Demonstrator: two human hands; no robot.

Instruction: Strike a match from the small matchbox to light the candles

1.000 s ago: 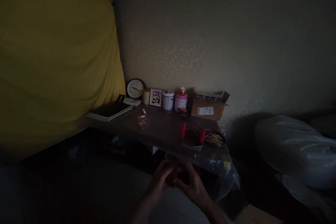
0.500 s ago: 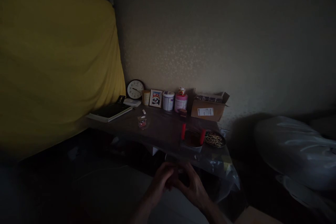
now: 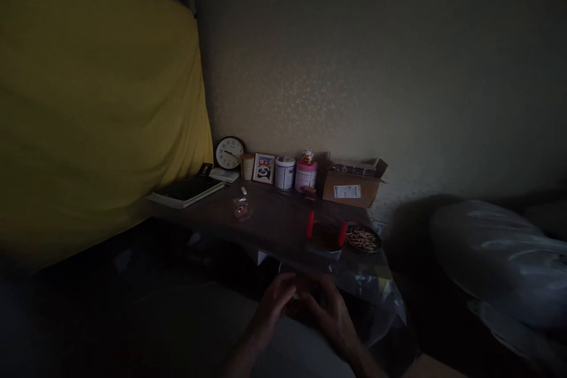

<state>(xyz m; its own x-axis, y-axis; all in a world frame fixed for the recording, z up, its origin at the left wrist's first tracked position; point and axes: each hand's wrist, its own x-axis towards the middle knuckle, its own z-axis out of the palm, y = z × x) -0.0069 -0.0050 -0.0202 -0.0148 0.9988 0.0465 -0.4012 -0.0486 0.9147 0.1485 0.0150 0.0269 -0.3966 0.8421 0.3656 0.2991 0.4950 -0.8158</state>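
Observation:
In front of the table's near edge, my left hand (image 3: 277, 301) and my right hand (image 3: 330, 310) are close together with fingers curled. Between them is a small dark reddish thing (image 3: 296, 306), too dim to make out its kind; both hands appear to grip it. Beyond them, two red candles (image 3: 310, 225) stand upright at a dark shallow tray (image 3: 326, 253). A round dish of matchsticks (image 3: 363, 238) sits just right of the candles. Farther left on the table lie a small clear packet with something pink (image 3: 241, 208) and a little white piece (image 3: 243, 191).
The dark table (image 3: 270, 224) has a plastic cover hanging at its right corner. Along the wall stand a clock (image 3: 230, 152), a panda picture frame (image 3: 264, 169), a white tin (image 3: 284, 173), a pink-lidded tin (image 3: 305, 177) and a cardboard box (image 3: 354, 186). A book (image 3: 188, 189) lies left.
My right hand has shifted slightly right and down, and the fingers of both hands have moved a little around the reddish thing. Things on the table stay where they were.

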